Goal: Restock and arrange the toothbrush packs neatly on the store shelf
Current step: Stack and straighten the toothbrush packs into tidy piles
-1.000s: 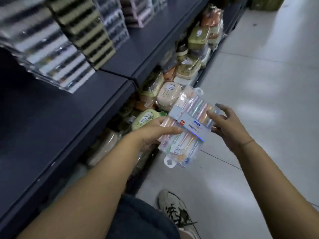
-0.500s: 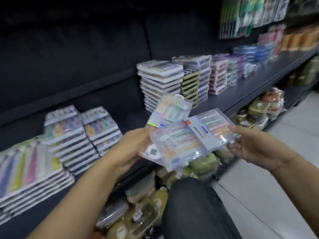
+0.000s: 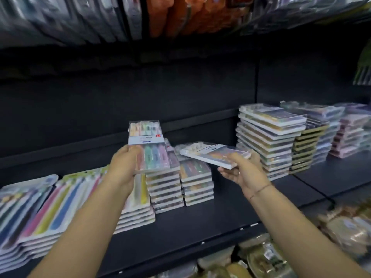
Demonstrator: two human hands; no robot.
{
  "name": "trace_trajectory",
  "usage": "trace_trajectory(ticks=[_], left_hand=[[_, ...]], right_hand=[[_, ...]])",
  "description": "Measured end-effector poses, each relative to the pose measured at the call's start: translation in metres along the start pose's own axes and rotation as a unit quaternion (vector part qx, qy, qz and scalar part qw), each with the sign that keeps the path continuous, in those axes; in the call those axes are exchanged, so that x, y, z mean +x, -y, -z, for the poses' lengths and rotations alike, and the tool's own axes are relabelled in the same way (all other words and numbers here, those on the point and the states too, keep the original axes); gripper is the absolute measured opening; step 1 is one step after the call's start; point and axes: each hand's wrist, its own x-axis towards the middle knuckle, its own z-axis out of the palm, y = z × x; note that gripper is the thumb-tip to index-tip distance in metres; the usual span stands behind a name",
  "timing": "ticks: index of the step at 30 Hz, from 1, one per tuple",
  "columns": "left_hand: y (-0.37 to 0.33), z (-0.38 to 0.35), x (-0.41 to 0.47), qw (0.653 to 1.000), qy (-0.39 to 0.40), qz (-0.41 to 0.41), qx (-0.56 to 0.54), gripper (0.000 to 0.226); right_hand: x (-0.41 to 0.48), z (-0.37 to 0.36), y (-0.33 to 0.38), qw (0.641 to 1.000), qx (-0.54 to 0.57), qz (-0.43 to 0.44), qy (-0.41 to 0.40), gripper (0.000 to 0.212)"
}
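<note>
— Overlapping between the hands half a second ago, the left pack [image 3: 149, 146] and the right pack [image 3: 213, 153] are now being held apart, one in each hand, over the shelf [image 3: 200, 223].

— So how many are being carried?

— Two. The left hand [image 3: 124, 167] is gripping the left pack by its lower end, tipping it up above the left short stack [image 3: 165, 191]. The right hand [image 3: 247, 174] is curling its fingers round the near end of the right pack, keeping it nearly flat above the right short stack [image 3: 196, 184]. Whether either pack is touching a stack, I cannot tell.

— And what is sitting on the shelf?

— Those two short stacks are standing side by side in the middle. At least three taller stacks [image 3: 267, 145] are standing to the right, and two piles of long packs [image 3: 30, 213] are lying at the left. Wrapped goods [image 3: 267, 257] are filling the lower shelf.
</note>
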Motion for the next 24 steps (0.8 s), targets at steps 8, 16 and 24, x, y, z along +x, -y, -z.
trace_trajectory(ticks=[8,16,24], left_hand=[[0.019,-0.006,0.012,0.997,-0.034,0.049,-0.044,0.021],[0.029,-0.009,0.006,0.997,-0.028,0.024,-0.063,0.023],[0.010,-0.027,-0.014,0.995,-0.035,-0.071,-0.067,0.025]], right_hand=[[0.032,-0.038,-0.053,0.978,-0.187,0.087,-0.030,0.053],[0.035,-0.040,-0.066,0.947,-0.314,0.062,0.015,0.054],[0.015,-0.055,-0.011,0.963,-0.205,0.152,0.090,0.041]])
